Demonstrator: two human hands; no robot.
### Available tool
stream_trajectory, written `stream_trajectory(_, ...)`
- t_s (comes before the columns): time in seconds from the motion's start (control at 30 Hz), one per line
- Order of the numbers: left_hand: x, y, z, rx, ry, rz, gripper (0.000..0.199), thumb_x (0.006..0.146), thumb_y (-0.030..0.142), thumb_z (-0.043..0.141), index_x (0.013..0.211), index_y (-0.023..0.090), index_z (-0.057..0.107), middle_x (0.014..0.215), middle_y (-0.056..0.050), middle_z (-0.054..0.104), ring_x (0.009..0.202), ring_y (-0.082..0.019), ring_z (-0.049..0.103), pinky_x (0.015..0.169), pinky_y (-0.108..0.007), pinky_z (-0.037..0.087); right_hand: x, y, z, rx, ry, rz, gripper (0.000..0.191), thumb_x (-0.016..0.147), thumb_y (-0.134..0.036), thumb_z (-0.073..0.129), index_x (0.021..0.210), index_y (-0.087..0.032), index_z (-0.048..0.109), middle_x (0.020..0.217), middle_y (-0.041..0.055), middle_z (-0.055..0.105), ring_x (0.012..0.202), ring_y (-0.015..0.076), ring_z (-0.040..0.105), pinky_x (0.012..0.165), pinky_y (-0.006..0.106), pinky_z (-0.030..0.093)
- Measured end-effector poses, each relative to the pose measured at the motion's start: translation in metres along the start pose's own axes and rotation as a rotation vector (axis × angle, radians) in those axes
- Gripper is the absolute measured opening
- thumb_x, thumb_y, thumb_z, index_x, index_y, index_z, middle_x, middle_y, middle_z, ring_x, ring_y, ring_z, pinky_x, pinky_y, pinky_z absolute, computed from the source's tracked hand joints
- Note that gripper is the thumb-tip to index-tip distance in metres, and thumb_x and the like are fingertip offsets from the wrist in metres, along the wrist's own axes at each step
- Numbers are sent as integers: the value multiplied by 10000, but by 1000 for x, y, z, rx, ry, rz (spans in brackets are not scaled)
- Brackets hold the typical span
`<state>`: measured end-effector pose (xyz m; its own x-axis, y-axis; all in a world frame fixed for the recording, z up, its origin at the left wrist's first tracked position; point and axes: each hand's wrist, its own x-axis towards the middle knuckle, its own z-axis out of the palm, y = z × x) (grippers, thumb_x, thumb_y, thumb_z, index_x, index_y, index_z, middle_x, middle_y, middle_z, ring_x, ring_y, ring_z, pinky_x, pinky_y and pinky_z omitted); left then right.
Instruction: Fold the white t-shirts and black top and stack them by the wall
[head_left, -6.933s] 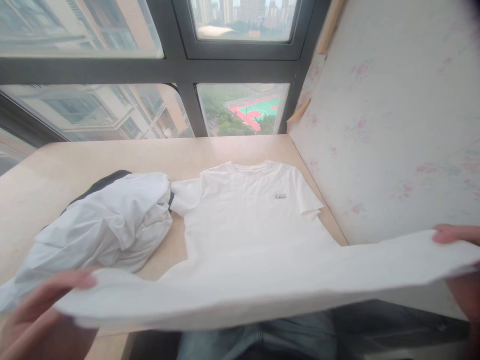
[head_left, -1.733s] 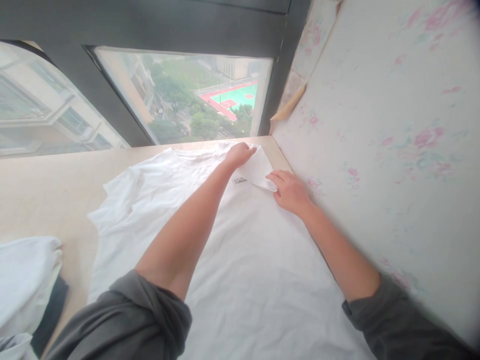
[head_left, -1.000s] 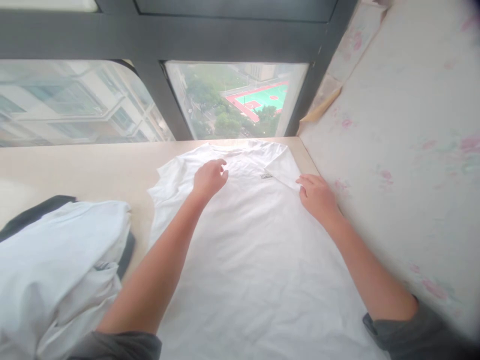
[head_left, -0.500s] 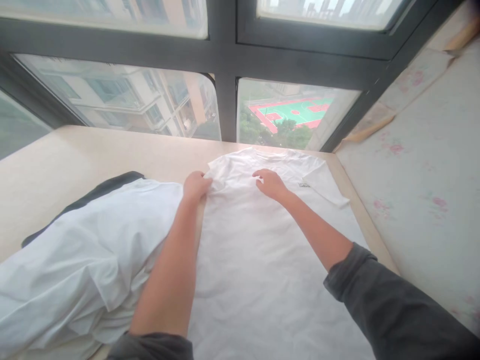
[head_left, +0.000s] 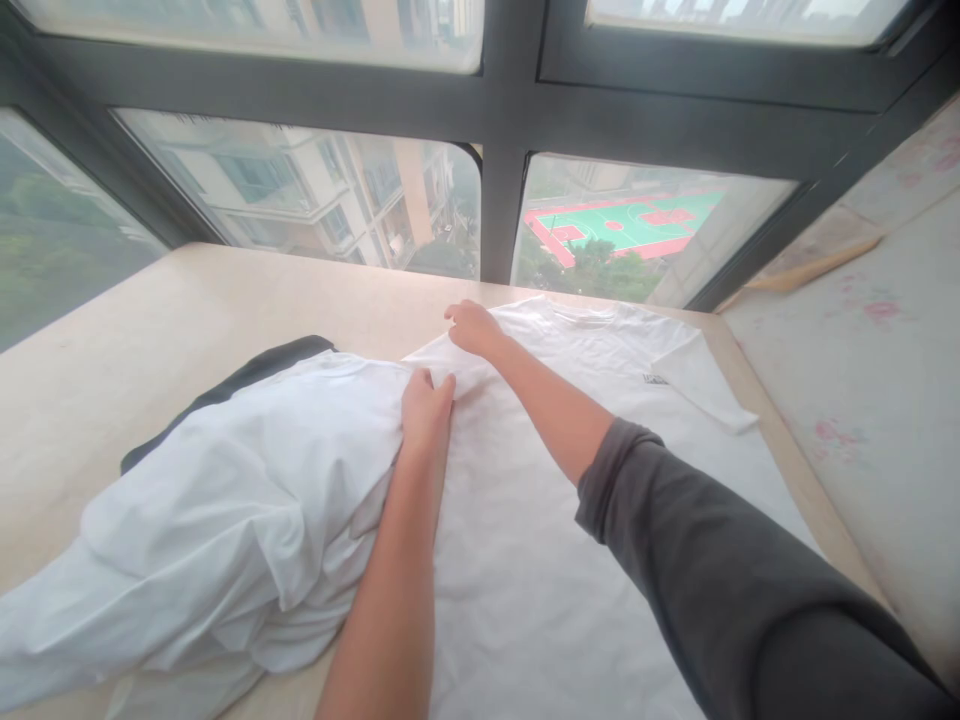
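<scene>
Both hands were right in at the shirt's near-left sleeve! The left hand (head_left: 426, 402) had its thumb and a fingertip up at the sleeve's lower edge, a small gap showing between the tips; whether the hidden fingers gripped cloth, one could not tell. Just beyond it, the right hand (head_left: 472, 328) reached across the shirt, fingers curled at the sleeve's upper edge (a pinch there could not be made out).

And there was the shirt (head_left: 555, 480), white, lying on the pale ledge (head_left: 360, 310), its neckline toward the window and its body running toward the person. A small dark print (head_left: 655, 379) sat on the chest, next to the other sleeve (head_left: 705, 380), which lay angled out to the right. Over the right forearm, a dark cuff (head_left: 619, 475) was rolled up!

Out to the left came the white pile (head_left: 225, 490), rumpled, close beside the left hand, with black cloth (head_left: 225, 385) poking out along its far edge. Farther out stood the gray window frame (head_left: 506, 130), and the flowered wall (head_left: 892, 400) closed off the right.
</scene>
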<state>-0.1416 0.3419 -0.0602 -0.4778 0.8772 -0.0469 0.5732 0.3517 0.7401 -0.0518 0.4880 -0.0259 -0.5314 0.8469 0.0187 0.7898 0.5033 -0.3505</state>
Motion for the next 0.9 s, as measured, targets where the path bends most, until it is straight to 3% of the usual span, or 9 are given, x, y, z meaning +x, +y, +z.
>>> stream_trajectory(0.17, 0, -3, 0, 16, 0, 24, 220, 847, 393, 514, 918, 206, 609, 798, -30, 662, 765, -209, 625, 684, -311, 472, 27, -17, 8, -62, -150, -85, 402, 745, -62, 621, 1115, -201, 693, 1193, 115, 655, 1133, 303, 564, 988, 467, 431)
stream_trajectory(0.3, -5, 2, -3, 35, 9, 43, 160, 860, 334, 500, 933, 230, 597, 831, -25, 675, 802, -213, 631, 706, -310, 462, 34, -8, 0, -65, -181, -119, 310, 745, -57, 606, 986, -206, 731, 1139, 71, 690, 1065, 252, 598, 958, 395, 452)
stream_trajectory(0.43, -17, 11, -9, 73, 39, 85, 82, 864, 296, 513, 880, 246, 576, 885, -29, 674, 863, -220, 630, 775, -327, 453, 20, 14, -20, 41, -8, -203, 277, 793, -101, 554, 993, -167, 734, 1129, 75, 692, 1075, 216, 599, 964, 332, 446)
stream_trajectory(0.53, -33, 16, -11, 140, 66, 296, 107, 870, 230, 497, 926, 255, 585, 978, -51, 671, 952, -228, 623, 840, -339, 451, -15, 42, -35, 244, 220, -256, 247, 797, -123, 525, 922, -158, 736, 1019, 65, 720, 999, 201, 633, 940, 330, 471)
stream_trajectory(0.6, -46, 16, -10, 235, 28, 480, 192, 880, 184, 469, 991, 263, 604, 1007, -61, 665, 984, -239, 613, 873, -360, 448, -46, 65, -40, 338, 298, -229, 249, 777, -120, 512, 882, -173, 731, 1002, 53, 727, 989, 200, 643, 915, 335, 494)
stream_trajectory(0.7, -62, 13, -7, 396, -65, 605, 317, 862, 132, 457, 1100, 265, 619, 1041, -81, 649, 1010, -271, 597, 897, -410, 446, -86, 102, -40, 391, 264, -123, 352, 699, -56, 458, 880, -179, 734, 1058, 60, 726, 1044, 211, 643, 908, 354, 513)
stream_trajectory(0.8, -66, 9, -5, 437, -95, 610, 493, 770, 55, 475, 1206, 249, 596, 1173, -98, 610, 1085, -277, 575, 953, -407, 445, -103, 126, -36, 447, 242, 101, 439, 667, -32, 444, 981, -157, 724, 1101, 81, 719, 970, 200, 672, 912, 381, 524)
stream_trajectory(0.9, -57, 8, -4, 340, -72, 514, 532, 751, 49, 480, 1249, 206, 579, 1264, -118, 574, 1165, -261, 557, 1033, -365, 423, -94, 130, -31, 508, 204, 237, 398, 742, -74, 493, 1081, -150, 689, 1065, 78, 724, 874, 171, 680, 905, 377, 527)
